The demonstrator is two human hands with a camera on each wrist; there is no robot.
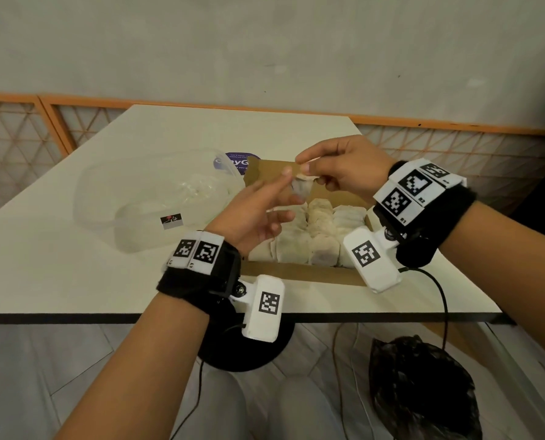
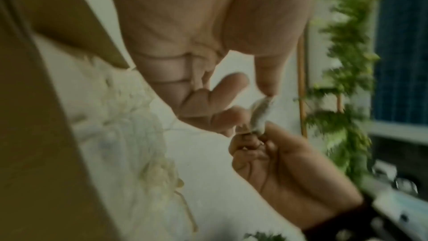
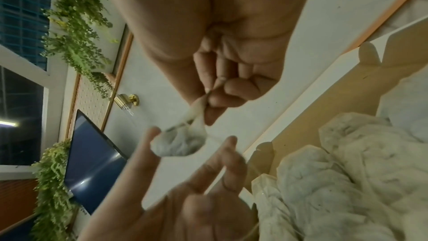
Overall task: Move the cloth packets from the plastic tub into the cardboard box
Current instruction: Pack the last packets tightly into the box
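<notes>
Over the open cardboard box point(image 1: 296, 276), my right hand point(image 1: 307, 169) pinches the gathered top of a small white cloth packet point(image 1: 301, 190). That packet point(image 3: 180, 144) hangs free in the air below the pinch. My left hand point(image 1: 283, 193) is beside it with straight, spread fingers, and the fingertips point(image 3: 154, 132) touch the packet's side. The same packet point(image 2: 258, 116) shows in the left wrist view. Several white packets point(image 1: 321, 231) lie packed in rows inside the box. Left of the box sits the clear plastic tub point(image 1: 131, 198); its contents are hard to make out.
A purple round label point(image 1: 236, 160) lies behind the tub and box. The table's front edge point(image 1: 74, 315) is close to me. On the floor below are a black bag point(image 1: 423, 395), a round black base point(image 1: 249, 354) and cables point(image 1: 444, 306). An orange lattice rail point(image 1: 17, 128) borders the table.
</notes>
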